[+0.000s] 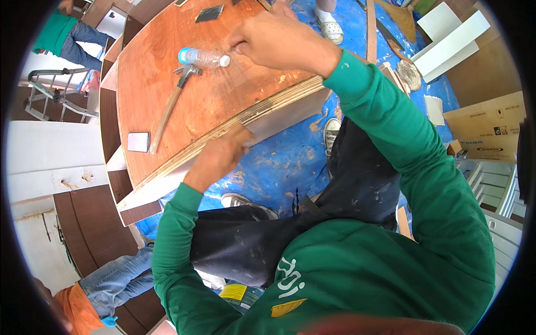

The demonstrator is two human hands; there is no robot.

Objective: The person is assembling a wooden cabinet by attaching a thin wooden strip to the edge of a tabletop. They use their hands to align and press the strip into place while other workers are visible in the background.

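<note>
My left hand (220,156) is closed at the near edge of a thick plywood tabletop (151,72), its fingertips against the layered edge. Whatever it may grip is hidden. Above the far right part of the top, my right hand (273,44) is closed in a fist, thumb side to the left; I cannot make out anything in it. A clear plastic bottle (209,58) with a white cap lies just left of my right hand. Beside the bottle is a claw hammer (172,109) with a wooden handle, lying on the plywood.
A phone-like slab (138,142) and a dark square piece (210,14) lie on the plywood. Blue sheeting (279,167) covers the floor. A handsaw (391,38), white boards (452,47), a cardboard box (486,125) and ladders (58,95) stand around. Other people are at the left and top.
</note>
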